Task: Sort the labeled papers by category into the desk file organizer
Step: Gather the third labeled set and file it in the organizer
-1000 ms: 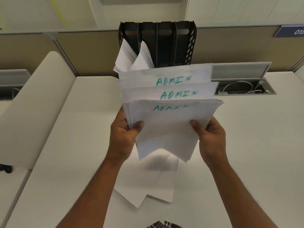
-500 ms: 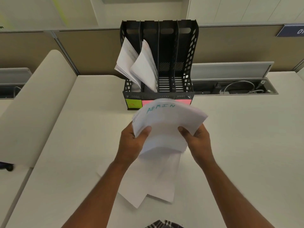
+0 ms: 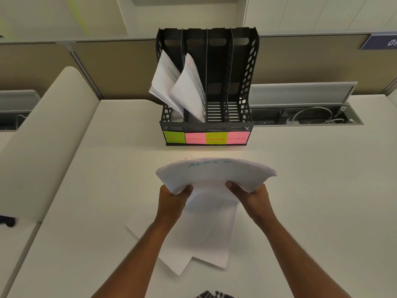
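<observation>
both hands (image 3: 171, 198) have lowered the admin stack (image 3: 214, 175), apparently squaring it flatter.

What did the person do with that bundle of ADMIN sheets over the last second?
Both hands, left hand and right hand, lowered the ADMIN stack from in front of the organizer towards the desk and squared the fanned sheets together. The grip never let go. The papers in the HR and SPORTS slots, and the loose sheets on the desk, stayed put.

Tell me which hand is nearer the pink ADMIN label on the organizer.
Right. The right hand grips the paper stack almost directly below the ADMIN label; the left hand grips the stack's other side, further left.
</observation>
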